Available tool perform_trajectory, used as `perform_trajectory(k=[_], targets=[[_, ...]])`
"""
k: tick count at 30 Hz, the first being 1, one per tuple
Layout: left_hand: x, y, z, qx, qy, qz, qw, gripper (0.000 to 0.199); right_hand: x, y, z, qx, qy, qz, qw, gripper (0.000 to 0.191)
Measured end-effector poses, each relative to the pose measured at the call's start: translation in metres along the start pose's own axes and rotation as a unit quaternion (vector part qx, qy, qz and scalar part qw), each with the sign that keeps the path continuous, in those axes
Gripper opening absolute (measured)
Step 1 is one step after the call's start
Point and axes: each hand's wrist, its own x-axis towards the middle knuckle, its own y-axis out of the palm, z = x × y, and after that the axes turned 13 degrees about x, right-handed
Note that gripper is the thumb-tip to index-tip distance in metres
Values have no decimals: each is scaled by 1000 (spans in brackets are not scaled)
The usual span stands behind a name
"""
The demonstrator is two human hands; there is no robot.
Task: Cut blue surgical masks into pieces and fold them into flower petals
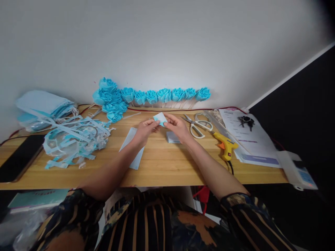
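Between my two hands, above the middle of the table, is a small folded piece of blue and white mask fabric [160, 119]. My left hand [146, 129] pinches its left side, and my right hand [178, 127] pinches its right side. Under my right hand lies a small stack of pale blue fabric pieces [172, 137], partly covered by the hand. Beside my left forearm a long pale blue strip [136, 162] lies flat, crossed by the forearm. White-handled scissors [197, 128] rest to the right of my right hand.
Blue fabric flowers [164, 95] line the wall. At left are a stack of masks [44, 104], a heap of cut strips [78, 139] and a phone [22, 158]. On the right lie a yellow glue gun [225, 145], papers [251, 139], keys [246, 122] and a white device [298, 170].
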Motion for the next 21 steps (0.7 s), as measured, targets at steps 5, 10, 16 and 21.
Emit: perform_trajectory(k=[5,10,16,21], targets=[[0,1,-1,-7,9,0,1000,34,0,1,-1,7,4,18,1000,41],[-3,1,-3,12,-1,29,1000,35,0,2,-3,6,-29,-3,1000,40],[-1,0,0,18,8,18,1000,30,-1,5,-3,21,-10,19,1000,41],[0,1,-3,68,16,25,997,25,0,2,-1,43,14,10,999,45]])
